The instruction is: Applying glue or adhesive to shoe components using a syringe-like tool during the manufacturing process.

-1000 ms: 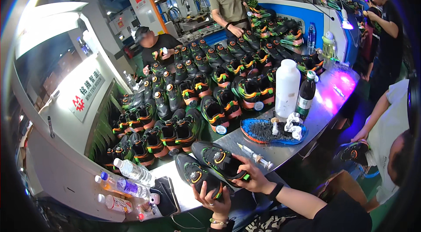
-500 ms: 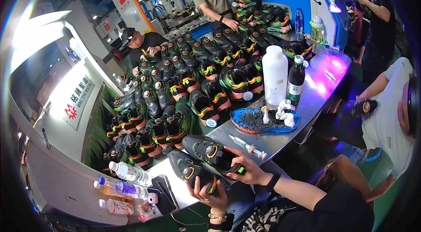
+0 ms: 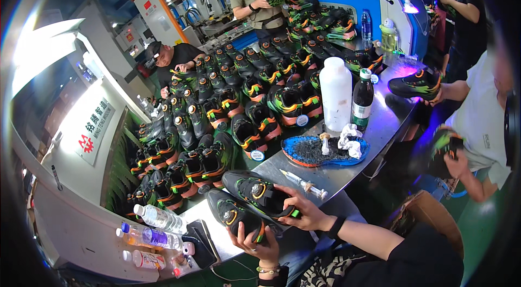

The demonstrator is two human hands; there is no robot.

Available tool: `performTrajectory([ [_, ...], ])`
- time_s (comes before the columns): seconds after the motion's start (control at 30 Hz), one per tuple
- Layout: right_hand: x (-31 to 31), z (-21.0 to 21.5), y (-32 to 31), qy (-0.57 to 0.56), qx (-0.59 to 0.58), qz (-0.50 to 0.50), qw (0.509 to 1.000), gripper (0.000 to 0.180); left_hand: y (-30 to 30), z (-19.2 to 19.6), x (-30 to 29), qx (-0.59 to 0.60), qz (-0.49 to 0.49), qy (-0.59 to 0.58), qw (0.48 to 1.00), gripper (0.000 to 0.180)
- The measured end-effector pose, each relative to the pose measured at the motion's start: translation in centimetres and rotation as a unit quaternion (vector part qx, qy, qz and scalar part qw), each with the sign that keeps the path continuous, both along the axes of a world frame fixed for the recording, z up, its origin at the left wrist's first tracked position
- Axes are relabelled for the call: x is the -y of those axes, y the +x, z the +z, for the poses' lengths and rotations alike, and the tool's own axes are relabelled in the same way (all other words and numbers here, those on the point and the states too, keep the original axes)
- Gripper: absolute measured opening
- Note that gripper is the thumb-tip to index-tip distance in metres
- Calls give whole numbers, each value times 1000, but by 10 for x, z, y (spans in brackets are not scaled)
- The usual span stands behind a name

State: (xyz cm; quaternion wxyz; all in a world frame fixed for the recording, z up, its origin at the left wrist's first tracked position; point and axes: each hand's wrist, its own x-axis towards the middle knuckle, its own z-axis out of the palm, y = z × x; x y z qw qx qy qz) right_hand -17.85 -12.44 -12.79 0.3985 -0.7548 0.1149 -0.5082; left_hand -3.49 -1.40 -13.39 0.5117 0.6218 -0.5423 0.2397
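A pair of black sneakers with green and orange trim sits side by side at the near edge of the metal table. My left hand (image 3: 256,244) is wrapped round the heel of the left sneaker (image 3: 223,208). My right hand (image 3: 303,210) grips the heel of the right sneaker (image 3: 251,189), fingers at its collar. Both toes point away from me and to the left, and a round dial shows on each tongue. Just beyond my right hand lies a syringe (image 3: 304,184) with a needle tip.
Rows of similar sneakers (image 3: 217,113) fill the table ahead. A blue insole-shaped tray (image 3: 296,158) holds black bits and crumpled tissue, near a white bottle (image 3: 335,94) and a dark bottle (image 3: 362,100). Drink bottles (image 3: 154,235) and a phone (image 3: 201,243) lie left. Co-workers surround the table.
My hands and the pair have barely moved. At right, a co-worker now extends one sneaker over the table and holds another lower down. The co-worker at the back has lifted a shoe in both hands.
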Motion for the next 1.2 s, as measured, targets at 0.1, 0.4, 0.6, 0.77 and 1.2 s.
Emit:
performTrajectory([
  [0.1,0,1,-1,0,4,3,1000,35,0,0,0,10,15,11,1000,34],
  [0.4,1,4,-4,-3,4,9,1000,34,-1,0,1,11,17,17,1000,34],
  [0.6,1,2,-4,6,0,11,1000,35,0,0,1,14,13,13,1000,34],
  [0.77,0,6,-6,-11,-3,1,1000,36,-3,2,1,16,19,10,1000,34],
  [1.2,2,102,38,-243,-425,-59,870,51,-6,0,4,-20,33,-4,999,32],
])
